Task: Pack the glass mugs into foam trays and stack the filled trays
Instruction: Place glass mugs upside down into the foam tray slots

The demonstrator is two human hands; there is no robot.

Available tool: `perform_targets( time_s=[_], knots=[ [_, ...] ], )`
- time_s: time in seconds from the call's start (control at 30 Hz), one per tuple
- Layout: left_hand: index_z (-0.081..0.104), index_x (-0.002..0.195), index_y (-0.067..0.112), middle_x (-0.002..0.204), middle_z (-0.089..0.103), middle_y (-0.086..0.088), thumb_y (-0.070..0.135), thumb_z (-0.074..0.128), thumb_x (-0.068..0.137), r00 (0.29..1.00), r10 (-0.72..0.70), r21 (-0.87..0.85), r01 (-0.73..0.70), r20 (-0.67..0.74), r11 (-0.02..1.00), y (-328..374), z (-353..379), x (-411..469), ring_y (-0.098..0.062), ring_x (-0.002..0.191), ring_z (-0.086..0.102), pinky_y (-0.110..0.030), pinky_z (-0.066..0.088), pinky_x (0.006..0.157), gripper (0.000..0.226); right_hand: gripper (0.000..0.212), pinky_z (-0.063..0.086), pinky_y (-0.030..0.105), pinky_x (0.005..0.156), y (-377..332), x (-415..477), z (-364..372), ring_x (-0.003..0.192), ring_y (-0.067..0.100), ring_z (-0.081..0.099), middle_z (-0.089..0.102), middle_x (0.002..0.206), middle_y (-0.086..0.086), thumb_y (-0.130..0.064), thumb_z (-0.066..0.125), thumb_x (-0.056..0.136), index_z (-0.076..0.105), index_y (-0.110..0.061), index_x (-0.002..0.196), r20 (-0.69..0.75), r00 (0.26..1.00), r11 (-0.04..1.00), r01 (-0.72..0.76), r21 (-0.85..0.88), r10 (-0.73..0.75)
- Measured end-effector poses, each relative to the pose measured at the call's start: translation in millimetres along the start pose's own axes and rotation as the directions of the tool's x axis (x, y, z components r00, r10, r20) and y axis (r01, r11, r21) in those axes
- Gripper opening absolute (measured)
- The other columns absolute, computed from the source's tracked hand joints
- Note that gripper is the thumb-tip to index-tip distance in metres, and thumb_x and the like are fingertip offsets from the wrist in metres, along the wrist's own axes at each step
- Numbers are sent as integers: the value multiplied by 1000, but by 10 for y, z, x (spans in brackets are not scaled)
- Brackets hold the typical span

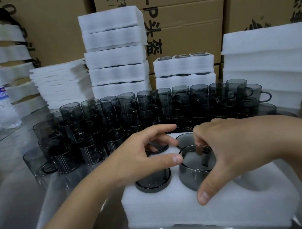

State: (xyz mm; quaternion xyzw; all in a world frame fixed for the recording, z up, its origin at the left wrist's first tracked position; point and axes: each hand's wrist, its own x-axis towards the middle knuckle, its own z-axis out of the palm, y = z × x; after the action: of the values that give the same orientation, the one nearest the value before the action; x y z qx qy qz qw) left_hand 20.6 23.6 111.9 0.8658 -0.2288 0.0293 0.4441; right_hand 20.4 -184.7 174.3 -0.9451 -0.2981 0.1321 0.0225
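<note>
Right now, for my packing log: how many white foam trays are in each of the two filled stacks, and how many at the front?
Tall middle stack of white foam trays: 5
Shorter stack of white foam trays beside it: 2
White foam tray at the front: 1
Total: 8

Foam tray (181, 207) before loose mugs (145, 109); tray stacks (116, 56) behind.

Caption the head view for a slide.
Right hand grips a mug part-seated in a foam tray; left hand at its rim.
</note>
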Motion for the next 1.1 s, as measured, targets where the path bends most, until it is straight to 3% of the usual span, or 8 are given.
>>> perform_targets(
  time_s=[0.13,0.27,0.37,0.47,0.53,0.67,0.83,1.1],
  knots=[
    [50,122,48,112,64,25,59,66,65,1000,-5,23,5,16,1000,1,-8,-8,-3,111,57,-18,43,94,60,79,38,21,66,41,24,-1,83,-3,46,44,93,-25,-90,59,26,40,-45,87,30,999,999,25,22,-26],
    [51,119,50,112,64,24,58,66,64,1000,-3,20,3,19,1000,13,-7,-5,-3,111,57,-19,42,94,57,84,41,20,67,195,73,-85,75,-13,53,48,87,-39,-96,55,23,44,-54,96,-16,998,976,70,207,-68],
    [51,120,49,114,63,25,59,67,64,999,-11,23,11,31,1000,4,-9,-1,-1,112,55,-21,42,97,59,89,51,30,77,333,222,-77,76,-5,57,58,89,-22,-99,48,27,49,-48,100,-178,984,940,81,330,-22],
    [49,122,52,119,60,28,62,67,64,996,-31,39,28,79,999,-16,-26,1,3,118,51,-23,39,101,61,86,50,37,88,432,336,-22,85,5,61,65,92,-14,-94,54,33,55,-42,101,-140,990,916,69,396,-14],
    [48,121,56,122,57,31,64,67,64,994,-40,52,35,103,998,-25,-41,-2,7,119,48,-23,36,101,60,81,50,36,91,484,351,-8,91,5,62,66,97,-14,-91,60,37,57,-44,103,-98,995,907,62,417,-23],
    [48,119,61,123,54,35,68,67,64,992,-46,54,40,114,998,-32,-53,-8,11,120,45,-23,36,102,59,83,43,19,90,560,339,-10,95,-17,53,51,115,-28,-86,64,38,44,-55,112,-52,999,898,27,438,-4],
    [48,117,64,123,51,38,65,69,63,992,-36,65,28,124,998,-9,-51,-14,15,119,43,-16,38,95,58,101,41,24,101,593,398,21,110,-8,52,49,122,-29,-84,67,37,37,-52,129,-8,1000,904,-3,427,7],
    [53,117,60,123,52,29,67,73,57,991,-60,101,48,119,994,-4,-57,-23,8,119,47,-30,39,106,64,101,44,26,98,581,438,31,107,-5,56,55,120,-24,-82,69,40,43,-45,130,2,1000,922,0,386,-1]
  ],
)
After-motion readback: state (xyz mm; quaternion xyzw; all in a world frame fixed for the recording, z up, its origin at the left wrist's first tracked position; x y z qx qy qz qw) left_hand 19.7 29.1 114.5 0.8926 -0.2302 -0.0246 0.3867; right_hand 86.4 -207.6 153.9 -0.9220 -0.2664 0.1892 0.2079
